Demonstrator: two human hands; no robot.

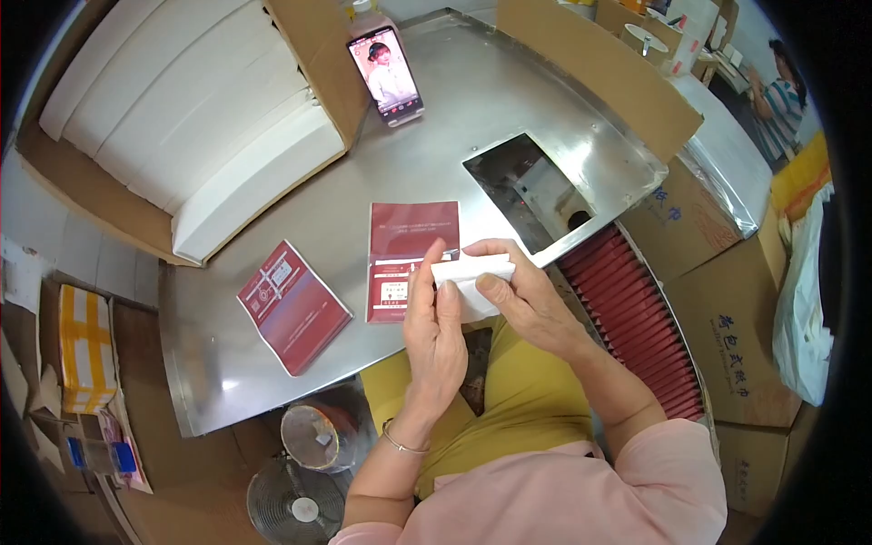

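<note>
Between my left hand [433,331] and my right hand [534,304] is a small white stack of folded tissues [474,270]. Both hands are closed on it, left fingers along one side, right thumb and fingers over the other. It is held above the table's front edge, over my lap. Just behind my left hand lies a flat red printed packet [413,229], its lower right part covered by my fingers. Farther left, a second red packet [295,309] lies at a slant; whether either has anything inside, I cannot tell.
On the metal table [427,163] stands a cardboard box [334,54] of long white tissue stacks [263,177]. A lit phone [386,77] leans at the back. A rectangular opening [531,191] is cut at right, beside a carton of red packets [636,318]. A fan [295,509] stands below; another person [779,104] is far right.
</note>
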